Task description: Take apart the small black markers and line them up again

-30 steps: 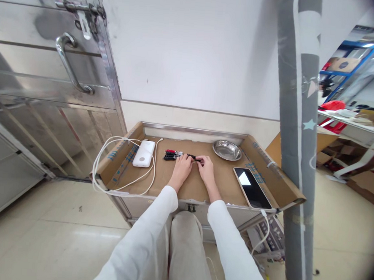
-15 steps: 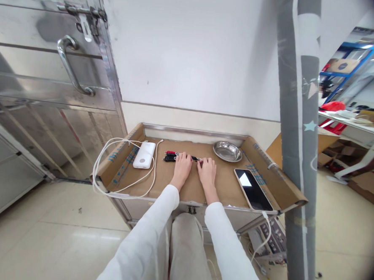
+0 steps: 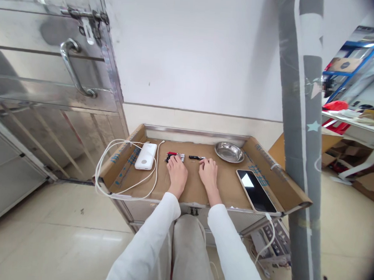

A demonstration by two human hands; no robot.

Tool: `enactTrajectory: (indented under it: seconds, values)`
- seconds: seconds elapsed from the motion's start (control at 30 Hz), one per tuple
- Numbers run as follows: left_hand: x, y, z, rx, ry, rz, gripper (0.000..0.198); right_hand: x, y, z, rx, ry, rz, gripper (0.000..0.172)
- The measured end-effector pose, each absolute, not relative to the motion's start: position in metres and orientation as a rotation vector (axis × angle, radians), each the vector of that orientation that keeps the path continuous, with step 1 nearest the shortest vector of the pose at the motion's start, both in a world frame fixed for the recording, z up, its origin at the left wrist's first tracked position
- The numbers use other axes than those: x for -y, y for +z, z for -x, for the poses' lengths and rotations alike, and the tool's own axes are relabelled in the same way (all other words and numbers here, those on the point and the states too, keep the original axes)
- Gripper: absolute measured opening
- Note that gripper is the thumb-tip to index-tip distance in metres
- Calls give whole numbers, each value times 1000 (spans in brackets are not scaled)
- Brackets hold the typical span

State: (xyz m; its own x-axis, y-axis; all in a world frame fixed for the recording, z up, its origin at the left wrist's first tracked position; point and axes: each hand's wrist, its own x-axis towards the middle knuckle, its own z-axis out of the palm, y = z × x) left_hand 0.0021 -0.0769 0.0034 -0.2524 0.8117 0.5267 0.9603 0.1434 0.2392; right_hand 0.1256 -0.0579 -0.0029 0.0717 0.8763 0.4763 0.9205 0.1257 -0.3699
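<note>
My left hand (image 3: pixel 177 174) rests palm down, its closed fingers on a small bundle of pens (image 3: pixel 175 154), red and black with pale ends. Part of the bundle is hidden under those fingers. A single black pen (image 3: pixel 196 158) lies crosswise to the right of the bundle, apart from it. At its right, pale end are the fingertips of my right hand (image 3: pixel 209 175), pinched around it. Both hands are low on the brown cardboard lining (image 3: pixel 192 187) of the tabletop.
A white power bank (image 3: pixel 146 156) with a looped white cable (image 3: pixel 155 178) lies to the left. A round metal dish (image 3: pixel 229 152) sits at the back right. In front of it is a phone (image 3: pixel 256 190) with a cable plugged in. Folded cardboard walls (image 3: pixel 276 175) flank the top; a wrapped pipe (image 3: pixel 305 122) stands right.
My left hand has moved left, from beside the single black pen back over the bundle. A gap now shows between my left hand and that pen. My right hand has hardly moved.
</note>
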Motion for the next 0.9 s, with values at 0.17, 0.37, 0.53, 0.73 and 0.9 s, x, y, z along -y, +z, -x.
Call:
enactTrajectory:
  seconds: [0.17, 0.37, 0.53, 0.73, 0.9]
  values:
    - [78, 0, -1, 2169, -742, 1719, 29, 61, 0, -123, 1973, 16, 1499, 26]
    - [76, -2, 0, 2121, -814, 1822, 29, 55, -7, -120, 2014, -23, 1571, 34]
    - [73, -5, 1, 2054, -861, 1927, 24, 53, -9, -122, 1969, 3, 1603, 35]
    - [69, 0, 0, 1755, -843, 2374, 23, 51, -7, -125, 1690, 331, 1411, 33]
    - [69, 6, 2, 1601, -1193, 2655, 25, 50, -8, -133, 1323, 832, 1193, 40]
